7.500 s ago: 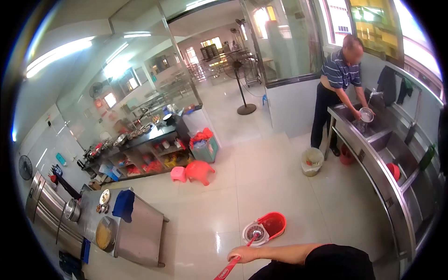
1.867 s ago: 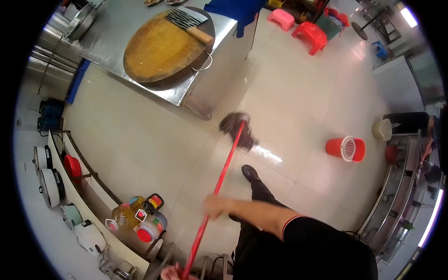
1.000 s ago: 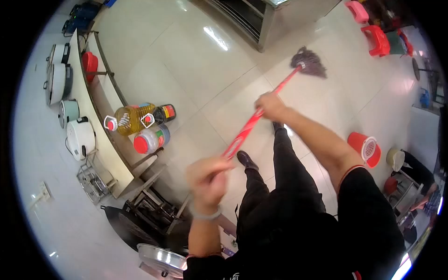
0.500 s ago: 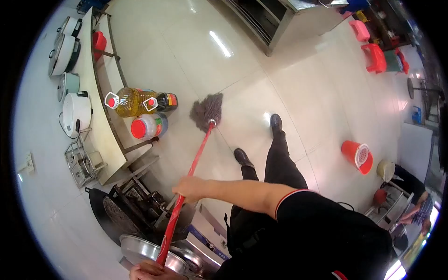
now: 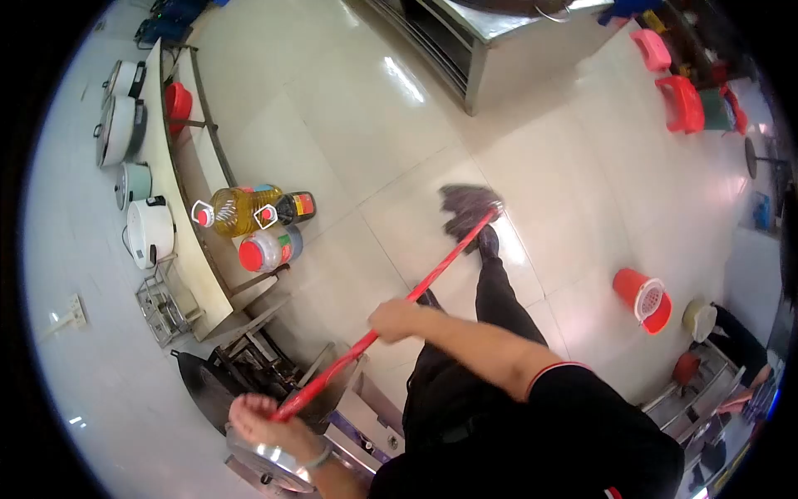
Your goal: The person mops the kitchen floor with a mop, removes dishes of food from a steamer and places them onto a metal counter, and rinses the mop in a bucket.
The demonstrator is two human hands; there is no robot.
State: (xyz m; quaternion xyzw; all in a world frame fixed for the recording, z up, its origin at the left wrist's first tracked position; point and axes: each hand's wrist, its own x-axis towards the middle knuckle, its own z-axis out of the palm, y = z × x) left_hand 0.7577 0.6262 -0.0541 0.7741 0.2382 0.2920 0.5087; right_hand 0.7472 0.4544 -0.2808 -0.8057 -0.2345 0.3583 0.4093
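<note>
My right hand is wrapped around the red handle of a mop, about midway along it. At the handle's upper end, my left hand is closed, with a light band on its wrist. The mop's dark grey strands lie spread on the tiled floor, slightly blurred, close to the shoe of my forward foot. The handle slants from lower left to upper right and passes over my other shoe, partly hiding it.
A low shelf with rice cookers lines the left wall. Beside it stand an oil jug, a dark bottle and a red-lidded jar. A wok sits lower left. An orange bucket is at right, with a person beyond.
The mop head has swept rightward across the floor to beside my forward foot. Both hands have moved with the handle, my right hand going right and my left hand rising in view.
</note>
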